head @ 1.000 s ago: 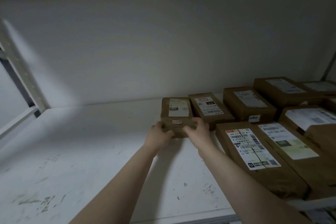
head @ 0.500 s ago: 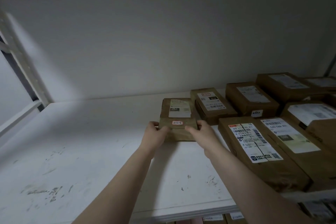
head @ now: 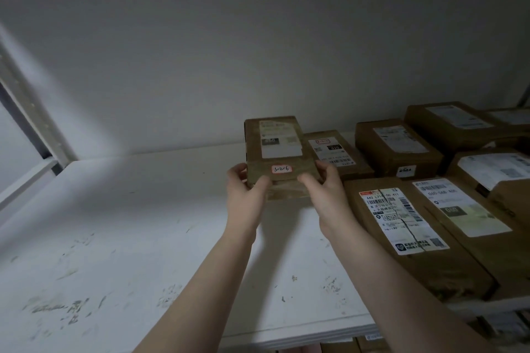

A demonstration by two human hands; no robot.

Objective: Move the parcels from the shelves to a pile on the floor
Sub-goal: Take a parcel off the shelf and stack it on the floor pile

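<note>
A small brown cardboard parcel [head: 275,149] with a white label and a red-edged sticker reading 3-2-6 is held above the white shelf [head: 120,226], tilted with its far end up. My left hand [head: 243,192] grips its near left corner and my right hand [head: 324,189] grips its near right corner, thumbs on the front face. Several more brown parcels lie on the shelf to the right: one with a black-and-white label [head: 332,152] just behind my right hand, and a large one [head: 401,223] at the front right.
The shelf's white back wall [head: 258,51] rises right behind the parcels. A grey metal upright [head: 31,112] stands at the left. The shelf's front edge [head: 286,338] runs below my forearms, with more boxes on a lower level under it.
Both hands have lifted the small parcel off the shelf and drawn it toward me; it now hangs tilted above the surface instead of lying flat.
</note>
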